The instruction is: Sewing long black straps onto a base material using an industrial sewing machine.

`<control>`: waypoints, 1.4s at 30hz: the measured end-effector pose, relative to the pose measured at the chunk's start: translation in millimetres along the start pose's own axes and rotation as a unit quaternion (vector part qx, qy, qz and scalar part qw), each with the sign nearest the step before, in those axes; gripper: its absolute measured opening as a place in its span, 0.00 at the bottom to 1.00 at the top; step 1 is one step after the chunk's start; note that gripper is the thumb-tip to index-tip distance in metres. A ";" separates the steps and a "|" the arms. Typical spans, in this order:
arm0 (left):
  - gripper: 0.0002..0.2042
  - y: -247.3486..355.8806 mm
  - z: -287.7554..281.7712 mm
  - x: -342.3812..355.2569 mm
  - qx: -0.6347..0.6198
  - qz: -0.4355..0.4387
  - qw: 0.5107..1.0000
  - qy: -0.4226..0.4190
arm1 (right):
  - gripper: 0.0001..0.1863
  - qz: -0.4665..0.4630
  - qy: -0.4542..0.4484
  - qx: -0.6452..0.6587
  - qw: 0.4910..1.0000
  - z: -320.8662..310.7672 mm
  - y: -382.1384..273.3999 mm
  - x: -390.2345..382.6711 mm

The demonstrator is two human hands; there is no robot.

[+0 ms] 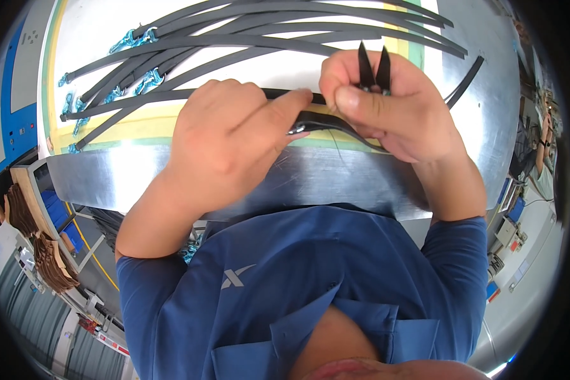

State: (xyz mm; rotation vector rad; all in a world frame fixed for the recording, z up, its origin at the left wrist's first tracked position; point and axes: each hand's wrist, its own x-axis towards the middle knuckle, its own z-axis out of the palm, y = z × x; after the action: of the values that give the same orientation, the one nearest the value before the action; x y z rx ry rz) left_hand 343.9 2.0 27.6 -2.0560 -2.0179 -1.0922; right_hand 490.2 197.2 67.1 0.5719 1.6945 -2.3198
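Observation:
My left hand [225, 130] is closed on a black belt [313, 120], its fingers wrapped round the strap near a small shiny metal piece [296, 129]. My right hand [405, 107] is closed too. Tucked in its palm are dark-bladed thread snips [373, 69], the two points apart and facing away from me. Its thumb and forefinger pinch together beside the strap; what lies between them is too small to tell. A loose dark thread [337, 144] hangs below the belt between my hands. Part of the strap is hidden behind my fingers.
Several black belts [234, 41] lie crossed on the table ahead, their left ends wrapped in blue film [149, 81]. The table's rounded metal edge [133, 174] runs close to my body. At left are a blue machine [16, 126] and a rack holding brown strips [50, 259].

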 end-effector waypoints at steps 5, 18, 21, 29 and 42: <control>0.18 11.3 -7.8 2.3 -0.082 -0.037 0.996 0.010 | 0.08 -0.027 -0.025 0.043 0.998 -5.0 -2.6 2.3; 0.15 6.8 -12.2 0.8 -0.120 -0.039 0.992 -0.032 | 0.04 -0.254 0.085 -0.427 0.864 -7.0 -29.8 -16.6; 0.15 7.5 -10.8 1.0 -0.120 -0.037 0.992 -0.030 | 0.06 -0.206 0.159 -0.460 0.849 14.2 -42.2 -15.4; 0.15 9.8 -4.9 2.8 -0.118 -0.038 0.992 -0.024 | 0.06 -0.151 -0.014 -0.340 0.928 -18.1 -18.5 -5.7; 0.12 11.0 -5.1 6.9 -0.174 -0.082 0.980 -0.041 | 0.10 -0.027 -0.022 -0.176 0.984 -1.9 -23.8 -5.5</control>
State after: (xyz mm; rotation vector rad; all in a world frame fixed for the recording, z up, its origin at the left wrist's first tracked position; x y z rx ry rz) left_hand 350.8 3.8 39.6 -2.1485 -2.2023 -1.5113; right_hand 486.1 206.2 89.6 0.4058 2.0554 -1.9768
